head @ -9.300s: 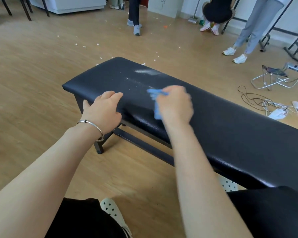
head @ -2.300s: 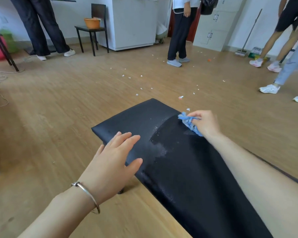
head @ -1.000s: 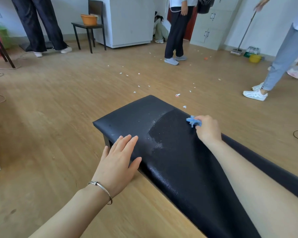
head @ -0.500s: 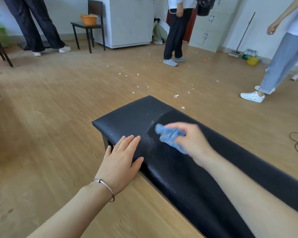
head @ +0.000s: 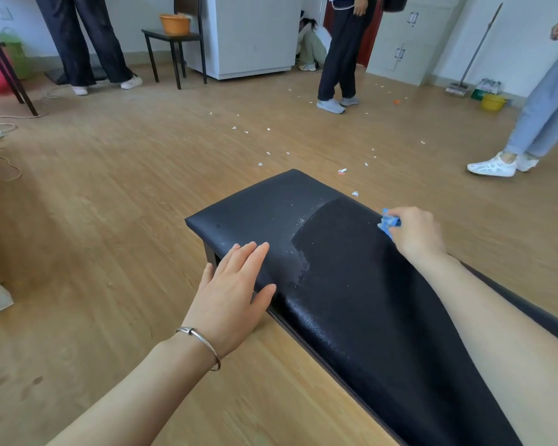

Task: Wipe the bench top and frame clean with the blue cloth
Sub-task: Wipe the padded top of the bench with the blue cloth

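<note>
Right hand (head: 414,235) grips the blue cloth (head: 388,223) at the bench top's (head: 351,300) far edge, left hand (head: 236,284) flat and open; an overreaching stroke could drop it.

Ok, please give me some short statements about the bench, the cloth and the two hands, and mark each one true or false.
1. The right hand holds the blue cloth at the far edge of the bench top. True.
2. The left hand lies flat and open on the near edge of the bench. True.
3. The left wrist is bare. False: it wears a thin metal bracelet.
4. The whole bench top looks equally wiped. False: the end part is duller, with pale specks, and the part nearer the person is darker.
5. Small white scraps lie on the wooden floor beyond the bench. True.
</note>
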